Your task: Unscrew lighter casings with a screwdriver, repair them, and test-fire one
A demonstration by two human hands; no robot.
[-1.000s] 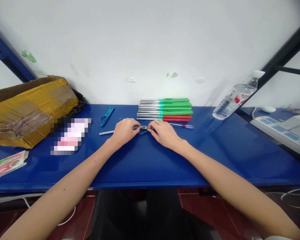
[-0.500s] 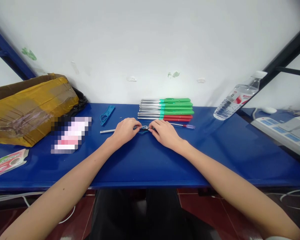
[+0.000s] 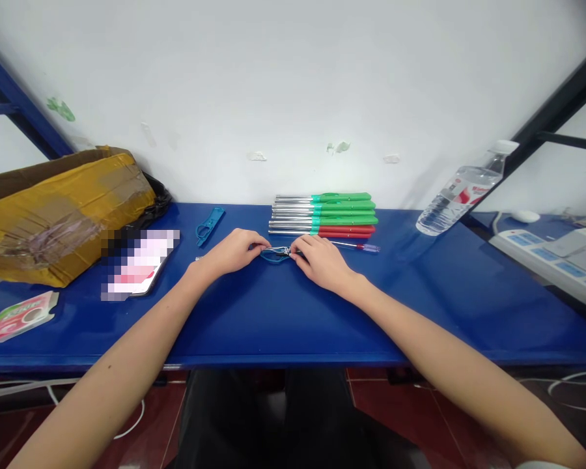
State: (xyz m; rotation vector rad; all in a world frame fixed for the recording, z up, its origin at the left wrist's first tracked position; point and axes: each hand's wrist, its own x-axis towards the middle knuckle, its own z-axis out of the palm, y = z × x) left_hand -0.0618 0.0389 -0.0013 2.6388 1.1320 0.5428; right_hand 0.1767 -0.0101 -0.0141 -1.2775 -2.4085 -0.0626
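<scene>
Between my two hands, low over the blue table, is a blue plastic handle shell (image 3: pixel 273 258) with thin pale wires and small dark and metal parts in it. My left hand (image 3: pixel 237 251) pinches at its left side, thumb and forefinger together on what look like the wires. The fingers of my right hand (image 3: pixel 321 260) are closed on its right end and cover part of it. A metal tube's tip (image 3: pixel 198 258) shows beyond my left wrist; the rest is hidden. Further left lies a separate blue shell half (image 3: pixel 209 227) with a ring-shaped opening.
Behind my hands lie several green-handled metal-tube tools (image 3: pixel 346 207) and red-handled ones (image 3: pixel 346 230), with a screwdriver (image 3: pixel 368 247) in front. A taped cardboard box (image 3: pixel 68 215), phone (image 3: pixel 149 277) and torn carton piece (image 3: pixel 23 316) are left; a water bottle (image 3: pixel 459 195) and power strip (image 3: pixel 557 260) right.
My left hand has shifted slightly left, away from my right hand, showing more of the blue shell and wires. It now covers most of the metal tube. My right hand stays in place.
</scene>
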